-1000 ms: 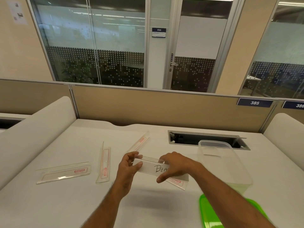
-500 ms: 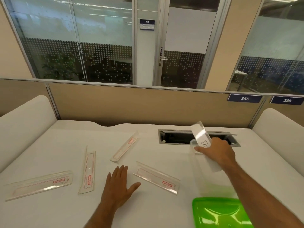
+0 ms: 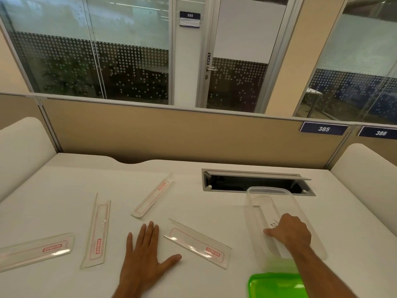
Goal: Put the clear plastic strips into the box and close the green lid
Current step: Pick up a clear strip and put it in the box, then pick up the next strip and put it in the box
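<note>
Four clear plastic strips lay on the white table [image 3: 64, 179], each printed with a red outline and a red brand mark: one at the far left [image 3: 36, 250], one nearly upright in view [image 3: 97, 231], one angled toward the back [image 3: 153, 195], and one nearest the left hand [image 3: 197, 244]. A fifth strip [image 3: 265, 214], bearing dark handwriting, sat inside the clear box [image 3: 253, 211] at the right of the table, just in front of a cable slot [image 3: 255, 182]. The green lid [image 3: 277, 284] lay off the box, by its near end.

The right hand [image 3: 289, 232] reached into the box, its fingers [image 3: 270, 231] curled down on the handwritten strip. Whether they gripped it or merely pressed it could not be told. The left hand rested flat on the table, fingers [image 3: 148, 233] spread and holding nothing, thumb close to the nearest strip.
</note>
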{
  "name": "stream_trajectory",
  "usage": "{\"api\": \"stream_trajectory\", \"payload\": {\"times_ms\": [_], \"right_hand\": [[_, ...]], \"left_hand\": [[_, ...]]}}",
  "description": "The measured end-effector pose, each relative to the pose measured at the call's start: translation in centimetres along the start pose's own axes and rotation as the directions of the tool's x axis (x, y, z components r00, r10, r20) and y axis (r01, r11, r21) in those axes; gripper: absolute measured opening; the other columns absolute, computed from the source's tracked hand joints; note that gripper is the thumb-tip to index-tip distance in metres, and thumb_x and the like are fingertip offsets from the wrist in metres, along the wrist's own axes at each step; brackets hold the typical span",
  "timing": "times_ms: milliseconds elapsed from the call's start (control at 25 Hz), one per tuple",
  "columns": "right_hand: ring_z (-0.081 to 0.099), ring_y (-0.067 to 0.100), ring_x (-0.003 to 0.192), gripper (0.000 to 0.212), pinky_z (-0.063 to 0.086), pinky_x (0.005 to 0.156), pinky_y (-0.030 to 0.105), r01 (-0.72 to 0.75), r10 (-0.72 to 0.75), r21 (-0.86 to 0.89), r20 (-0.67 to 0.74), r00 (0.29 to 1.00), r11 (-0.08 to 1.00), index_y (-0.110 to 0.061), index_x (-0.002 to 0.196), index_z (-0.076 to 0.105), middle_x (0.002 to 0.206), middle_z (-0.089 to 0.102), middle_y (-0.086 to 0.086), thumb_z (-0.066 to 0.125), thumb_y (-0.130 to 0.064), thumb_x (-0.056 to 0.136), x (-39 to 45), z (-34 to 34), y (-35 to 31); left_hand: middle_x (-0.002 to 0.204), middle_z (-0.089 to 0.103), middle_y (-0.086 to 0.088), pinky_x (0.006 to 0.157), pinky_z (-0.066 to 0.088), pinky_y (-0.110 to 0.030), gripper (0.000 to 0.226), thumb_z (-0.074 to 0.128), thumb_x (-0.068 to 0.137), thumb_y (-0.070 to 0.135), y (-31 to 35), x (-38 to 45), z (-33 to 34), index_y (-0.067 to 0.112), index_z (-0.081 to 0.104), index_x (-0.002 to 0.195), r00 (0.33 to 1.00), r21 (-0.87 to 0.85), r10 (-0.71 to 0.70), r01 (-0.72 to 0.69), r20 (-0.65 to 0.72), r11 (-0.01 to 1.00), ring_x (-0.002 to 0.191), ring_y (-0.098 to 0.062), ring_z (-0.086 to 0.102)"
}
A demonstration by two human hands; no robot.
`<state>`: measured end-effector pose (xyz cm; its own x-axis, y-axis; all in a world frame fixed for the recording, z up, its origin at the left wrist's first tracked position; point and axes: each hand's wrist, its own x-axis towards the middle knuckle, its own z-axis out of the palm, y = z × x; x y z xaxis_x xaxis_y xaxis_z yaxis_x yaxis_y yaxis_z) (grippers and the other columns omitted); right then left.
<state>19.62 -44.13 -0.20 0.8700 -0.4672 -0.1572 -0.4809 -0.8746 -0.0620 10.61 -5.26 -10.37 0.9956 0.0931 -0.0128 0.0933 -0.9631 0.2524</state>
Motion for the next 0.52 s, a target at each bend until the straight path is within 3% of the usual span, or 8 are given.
{"api": "stream_trajectory", "payload": {"times_ms": [400, 520], "right_hand": [[0.065, 0.03, 0.096, 0.068, 0.054, 0.075, 0.037, -0.012, 0.012, -0.002, 0.035, 0.999, 1.0, -0.013, 0.102, 0.06, 0.103, 0.067, 0.008, 0.082, -0.061, 0.059, 1.2, 0.6, 0.4], [0.065, 0.028, 0.093, 0.066, 0.051, 0.071, 0.035, -0.02, 0.02, 0.007, 0.036, 0.999, 1.0, -0.016, 0.094, 0.056, 0.097, 0.065, 0.005, 0.079, -0.066, 0.058, 1.2, 0.6, 0.4]], "left_hand": [[0.163, -0.012, 0.008, 0.119, -0.017, -0.049, 0.121, 0.006, 0.062, 0.1, 0.0, 0.4, 0.0, 0.021, -0.008, 0.153, 1.0, 0.023, -0.01, 0.01, -0.001, 1.0, 0.148, -0.01, -0.018], [0.163, -0.011, 0.008, 0.119, -0.016, -0.049, 0.121, 0.006, 0.062, 0.099, -0.1, 0.4, 0.1, 0.021, -0.006, 0.153, 1.0, 0.023, -0.012, 0.012, 0.007, 1.0, 0.148, -0.01, -0.017]]}}
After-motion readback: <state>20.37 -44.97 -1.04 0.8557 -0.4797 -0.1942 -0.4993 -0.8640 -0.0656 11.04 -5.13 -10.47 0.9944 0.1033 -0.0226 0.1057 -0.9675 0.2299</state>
